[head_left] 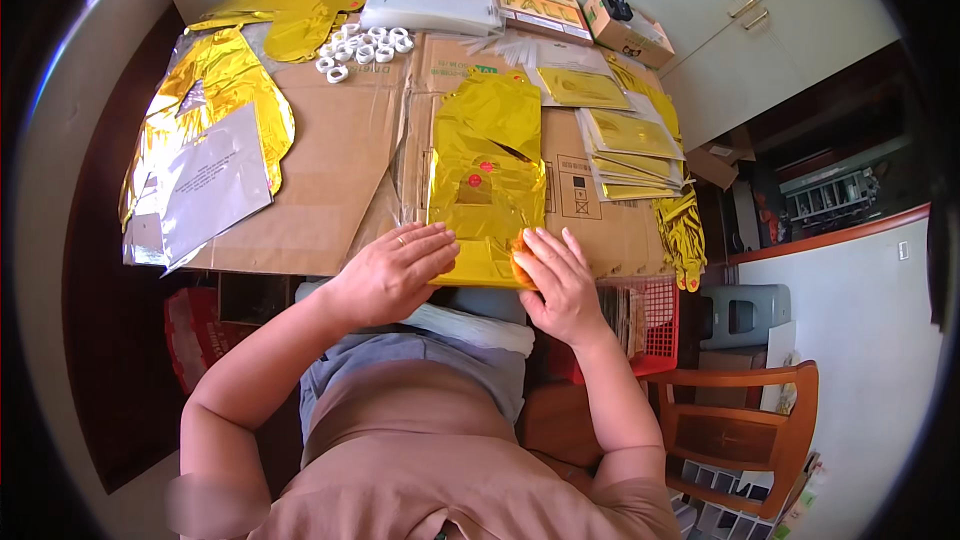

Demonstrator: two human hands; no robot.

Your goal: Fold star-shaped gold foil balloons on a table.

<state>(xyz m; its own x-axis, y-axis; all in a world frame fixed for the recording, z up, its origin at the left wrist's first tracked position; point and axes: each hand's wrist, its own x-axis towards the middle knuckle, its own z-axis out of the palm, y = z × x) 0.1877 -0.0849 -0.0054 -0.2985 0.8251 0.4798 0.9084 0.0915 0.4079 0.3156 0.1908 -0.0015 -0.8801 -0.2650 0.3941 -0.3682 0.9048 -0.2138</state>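
A flat gold foil balloon (pixel 487 155) lies lengthwise in front of me on the cardboard, with red round marks near its middle. My left hand (pixel 405 265) rests at its near left edge, fingers stretched out and together, holding nothing. At the near right corner of the foil, my right hand (pixel 560 275) has its fingers curved over a small orange wad (pixel 522 258), pressing it against the foil. The wad looks like a sponge or cloth, partly hidden by the fingers. The foil's near edge lies at the table's front edge.
Flattened cardboard (pixel 330 180) covers the table. More gold foil (pixel 240 80) and a printed grey sheet (pixel 215 175) lie left. White rings (pixel 365 45) and a stack of clear bags (pixel 430 0) sit behind. Packets (pixel 625 140) are at right; a wooden chair (pixel 740 420) stands beside me.
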